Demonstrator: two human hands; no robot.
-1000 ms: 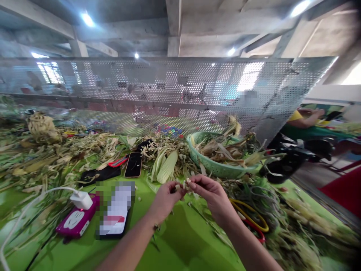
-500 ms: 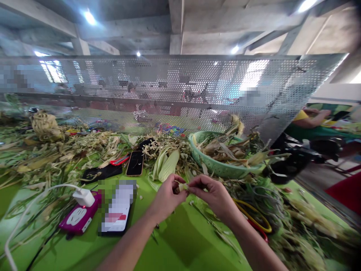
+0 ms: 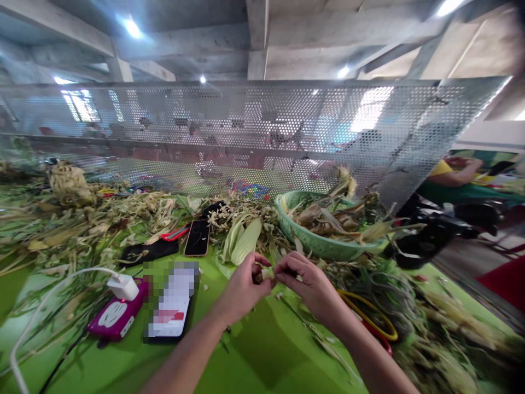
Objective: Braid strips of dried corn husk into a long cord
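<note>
Near the middle of the green table [image 3: 262,350], my left hand [image 3: 249,284] is closed around a small pale husk piece [image 3: 266,273]. My right hand [image 3: 298,273] pinches at the right side of that piece, its fingertips almost meeting those of my left hand. What exactly lies between the right fingertips is too small to tell. A pale green husk bundle [image 3: 245,241] lies just beyond my left hand. Beyond my right hand stands a green basket [image 3: 324,243] with dry husks in it.
Left of my hands lie a lit phone [image 3: 172,306], a purple power bank [image 3: 117,314] with a white plug, a dark phone [image 3: 197,238] and a red-handled tool [image 3: 175,233]. Yellow-handled scissors [image 3: 373,317] lie right. A perforated metal screen [image 3: 246,131] stands behind. A person's arm shows far right.
My hands stay almost in the same place, with only a slight shift of the right fingers at the pale piece. The whole view has moved a little.
</note>
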